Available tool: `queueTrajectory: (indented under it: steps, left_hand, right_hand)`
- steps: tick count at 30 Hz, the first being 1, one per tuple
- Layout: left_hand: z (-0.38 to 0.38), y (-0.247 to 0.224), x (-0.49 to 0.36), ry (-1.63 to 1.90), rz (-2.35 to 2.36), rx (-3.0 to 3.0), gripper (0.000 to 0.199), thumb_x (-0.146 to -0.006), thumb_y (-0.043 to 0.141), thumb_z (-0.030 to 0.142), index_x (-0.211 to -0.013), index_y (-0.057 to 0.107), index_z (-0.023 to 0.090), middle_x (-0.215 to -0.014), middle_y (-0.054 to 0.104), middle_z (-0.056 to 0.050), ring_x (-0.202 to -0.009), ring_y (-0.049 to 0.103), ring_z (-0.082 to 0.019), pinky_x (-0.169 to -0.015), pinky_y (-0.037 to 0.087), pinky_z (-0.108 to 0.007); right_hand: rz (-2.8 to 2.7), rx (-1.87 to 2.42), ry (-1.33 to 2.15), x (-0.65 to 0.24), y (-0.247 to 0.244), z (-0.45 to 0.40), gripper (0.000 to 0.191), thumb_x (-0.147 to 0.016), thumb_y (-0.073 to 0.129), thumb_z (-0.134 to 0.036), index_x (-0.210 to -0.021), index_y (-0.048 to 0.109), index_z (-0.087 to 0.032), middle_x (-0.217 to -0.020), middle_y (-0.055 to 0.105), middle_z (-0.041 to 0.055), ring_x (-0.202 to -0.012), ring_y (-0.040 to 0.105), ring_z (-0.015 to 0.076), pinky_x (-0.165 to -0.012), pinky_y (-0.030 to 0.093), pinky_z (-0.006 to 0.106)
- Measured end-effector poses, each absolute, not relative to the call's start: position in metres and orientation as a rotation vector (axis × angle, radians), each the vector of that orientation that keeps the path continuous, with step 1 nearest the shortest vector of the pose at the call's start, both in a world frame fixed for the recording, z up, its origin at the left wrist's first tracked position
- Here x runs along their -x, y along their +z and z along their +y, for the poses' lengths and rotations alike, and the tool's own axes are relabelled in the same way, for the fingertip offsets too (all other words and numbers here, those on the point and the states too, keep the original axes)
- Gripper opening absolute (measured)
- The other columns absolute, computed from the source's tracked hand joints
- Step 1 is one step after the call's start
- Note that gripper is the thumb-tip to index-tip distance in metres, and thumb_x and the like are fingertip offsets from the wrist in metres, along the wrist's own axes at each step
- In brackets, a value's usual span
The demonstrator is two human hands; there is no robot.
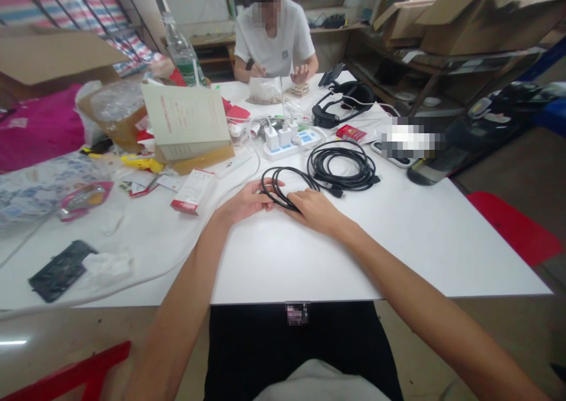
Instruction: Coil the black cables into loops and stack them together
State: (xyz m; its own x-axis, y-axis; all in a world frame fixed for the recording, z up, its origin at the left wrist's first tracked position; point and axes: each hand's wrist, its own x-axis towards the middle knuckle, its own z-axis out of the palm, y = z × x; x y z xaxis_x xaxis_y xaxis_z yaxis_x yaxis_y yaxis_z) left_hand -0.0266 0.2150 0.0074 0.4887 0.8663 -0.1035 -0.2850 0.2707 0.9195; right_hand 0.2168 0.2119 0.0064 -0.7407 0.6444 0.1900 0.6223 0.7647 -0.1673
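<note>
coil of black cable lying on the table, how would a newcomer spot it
Find the white power strip on the table. Nearer the camera and to its right lies a thick coil of black cable. Unlike the looser loops in the left hand and right hand, it lies flat, held by neither.

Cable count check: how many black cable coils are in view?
2: small coil in left hand and right hand; larger coil on table beyond right hand. Others may be hidden.
</note>
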Motion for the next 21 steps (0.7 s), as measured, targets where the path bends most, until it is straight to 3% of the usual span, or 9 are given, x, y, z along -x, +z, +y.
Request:
queueTrajectory:
  steps: [4, 8, 10, 16, 21]
  left_hand:
    - [0.219, 0.014, 0.024, 1.078, 0.745, -0.905, 0.049, -0.076, 0.091, 0.026, -0.120, 0.075, 0.013, -0.089, 0.072, -0.003, -0.067, 0.062, -0.010, -0.061, 0.048, -0.022]
    - [0.223, 0.014, 0.021, 1.202, 0.917, -0.819, 0.049, -0.092, 0.078, 0.058, -0.112, 0.075, 0.014, -0.091, 0.076, -0.006, -0.076, 0.071, -0.015, -0.068, 0.056, -0.025]
    - [0.225, 0.011, 0.020, 1.228, 0.991, -0.824, 0.054, -0.093, 0.075, 0.065, -0.111, 0.076, 0.014, -0.100, 0.079, -0.009, -0.088, 0.075, -0.018, -0.076, 0.059, -0.027]
    - [0.225, -0.001, 0.018, 1.189, 1.021, -1.045, 0.048, -0.079, 0.094, 0.045, -0.115, 0.081, 0.016, -0.121, 0.081, -0.012, -0.113, 0.075, -0.025, -0.102, 0.058, -0.034]
    - [0.223, -0.008, 0.019, 1.150, 1.050, -1.334, 0.044, -0.079, 0.093, 0.043, -0.115, 0.082, 0.020, -0.123, 0.081, -0.010, -0.120, 0.074, -0.027, -0.114, 0.053, -0.044]
  right_hand:
    - [-2.651, 1.028, 0.140, -0.216, 0.010, 0.203, 0.057, -0.112, 0.039, -0.064, -0.106, 0.070, -0.016, -0.086, 0.077, 0.0107, -0.073, 0.066, 0.0192, -0.068, 0.028, 0.031]
    - [-2.571, 0.858, 0.167, -0.213, 0.011, 0.193, 0.062, -0.115, 0.033, -0.061, -0.090, 0.068, -0.016, -0.074, 0.071, 0.0063, -0.064, 0.058, 0.0137, -0.066, 0.024, 0.031]
    - [-2.577, 0.752, 0.187, -0.211, 0.011, 0.191, 0.063, -0.114, 0.035, -0.061, -0.085, 0.067, -0.016, -0.070, 0.067, 0.0045, -0.061, 0.053, 0.0114, -0.065, 0.022, 0.031]
    - [-2.619, 0.571, 0.184, -0.208, 0.002, 0.187, 0.067, -0.109, 0.045, -0.070, -0.076, 0.065, -0.015, -0.066, 0.062, 0.0028, -0.060, 0.043, 0.0096, -0.067, 0.017, 0.031]
    - [-2.645, 0.519, 0.144, -0.208, 0.001, 0.193, 0.066, -0.106, 0.048, -0.073, -0.080, 0.064, -0.015, -0.074, 0.064, 0.0037, -0.068, 0.049, 0.0119, -0.070, 0.024, 0.030]
